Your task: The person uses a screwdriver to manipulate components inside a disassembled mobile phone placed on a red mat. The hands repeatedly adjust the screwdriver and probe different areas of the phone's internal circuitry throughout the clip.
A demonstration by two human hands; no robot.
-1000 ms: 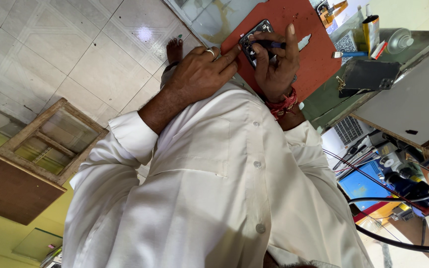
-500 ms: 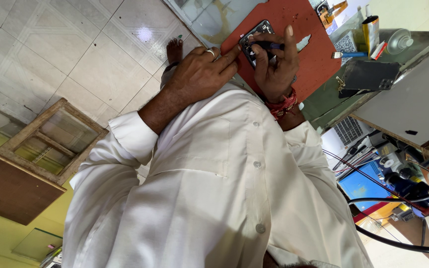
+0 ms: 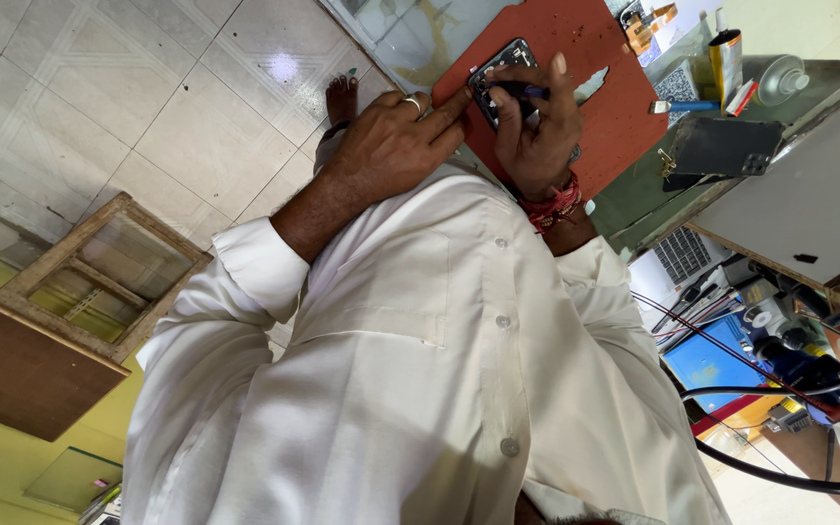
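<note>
Item: opened phone (image 3: 500, 80), on red mat (image 3: 624, 107) upon the worktop (image 3: 634, 209), long axis slanting across the mat. Left hand (image 3: 396, 146) pinned its near edge with one forefinger; right hand (image 3: 537, 131), directly over it and nearer, gripped a dark tool (image 3: 522, 90).

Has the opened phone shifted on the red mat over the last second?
No. The opened phone lies at the same spot near the edge of the red mat, with the left hand and right hand on it as before.
</note>
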